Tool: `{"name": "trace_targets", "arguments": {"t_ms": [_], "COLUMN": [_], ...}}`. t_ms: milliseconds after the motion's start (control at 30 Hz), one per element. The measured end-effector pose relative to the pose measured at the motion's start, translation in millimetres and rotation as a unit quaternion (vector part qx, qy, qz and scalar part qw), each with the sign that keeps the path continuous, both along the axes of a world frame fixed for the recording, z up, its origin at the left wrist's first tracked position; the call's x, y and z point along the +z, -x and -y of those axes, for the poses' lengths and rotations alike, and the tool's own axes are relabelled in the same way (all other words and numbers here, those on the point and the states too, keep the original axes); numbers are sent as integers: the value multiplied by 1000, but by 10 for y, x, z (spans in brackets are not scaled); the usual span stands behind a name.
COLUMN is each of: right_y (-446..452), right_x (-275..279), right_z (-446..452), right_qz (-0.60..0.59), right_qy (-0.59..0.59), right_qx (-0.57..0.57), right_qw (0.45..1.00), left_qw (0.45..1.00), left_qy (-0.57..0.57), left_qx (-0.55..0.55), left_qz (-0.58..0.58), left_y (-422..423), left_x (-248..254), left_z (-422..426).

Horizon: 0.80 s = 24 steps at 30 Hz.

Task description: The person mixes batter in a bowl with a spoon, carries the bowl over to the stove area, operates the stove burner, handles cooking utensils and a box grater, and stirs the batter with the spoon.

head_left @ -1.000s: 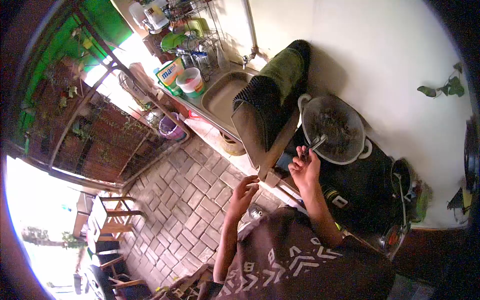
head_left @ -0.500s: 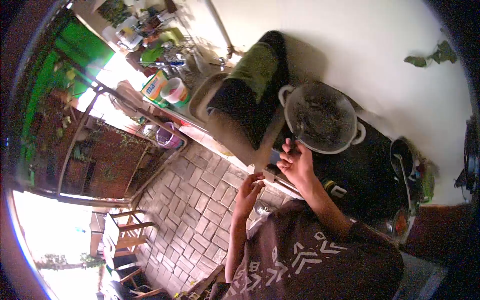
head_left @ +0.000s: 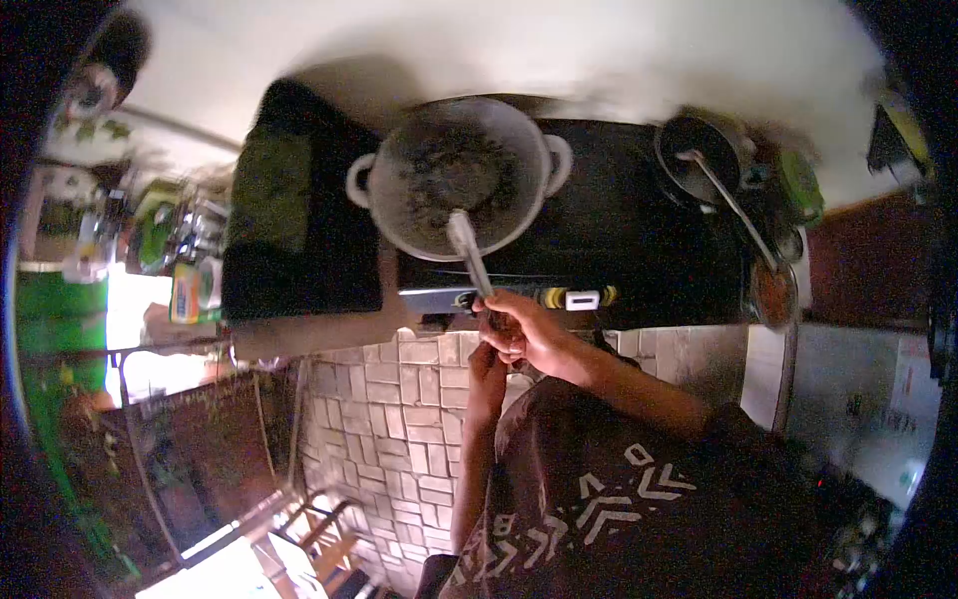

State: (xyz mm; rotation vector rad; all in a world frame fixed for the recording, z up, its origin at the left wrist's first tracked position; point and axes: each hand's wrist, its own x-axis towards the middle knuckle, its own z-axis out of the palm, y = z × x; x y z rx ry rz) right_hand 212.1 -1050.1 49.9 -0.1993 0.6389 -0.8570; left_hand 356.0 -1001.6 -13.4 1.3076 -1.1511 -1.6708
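Gripping a utensil (head_left: 473, 258) over a pot (head_left: 391, 205) of dark bits (head_left: 429, 165), right hand (head_left: 524, 334) closed, left hand (head_left: 486, 376) hard to read.

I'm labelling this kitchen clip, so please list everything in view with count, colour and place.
pot: 1, grey, on stove
utensil: 1, silvery, tip over pot
stove: 1, black, below wall
wall: 1, whitish, top
pan: 1, dark, stove's right end
spoon: 1, pale, from pan towards dish
dish: 1, reddish inside, below pan
packet: 1, green, right of pan
cloth: 1, black and green, left of pot
rack items: too blurred to count, mixed, left
floor: pale paving, below stove
shirt: 1, brown-white, bottom
right hand: 1, bare, holding utensil
left hand: 1, bare, by right hand
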Motion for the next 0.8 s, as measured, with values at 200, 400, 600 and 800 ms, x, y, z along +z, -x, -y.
{"name": "trace_targets", "arguments": {"t_ms": [200,400,600,800], "right_y": [269,363,275,32], "right_x": [-4,55,-9,-44], "right_z": [-273,-514,-712,-988], "right_qz": [-97,-129,-174,-193], "right_qy": [116,148,174,157], "right_qx": [-31,-55,-22,74], "right_qw": [988,979,969,966], "left_qw": [999,997,996,992], "left_qy": [-16,-9,9,16], "left_qx": [28,10,-88,-116], "left_qz": [-14,-71,-33,-39], "left_y": [311,301,148,-141], "left_x": [26,-269,-221,-308], "left_z": [59,-4,-240,-570]}}
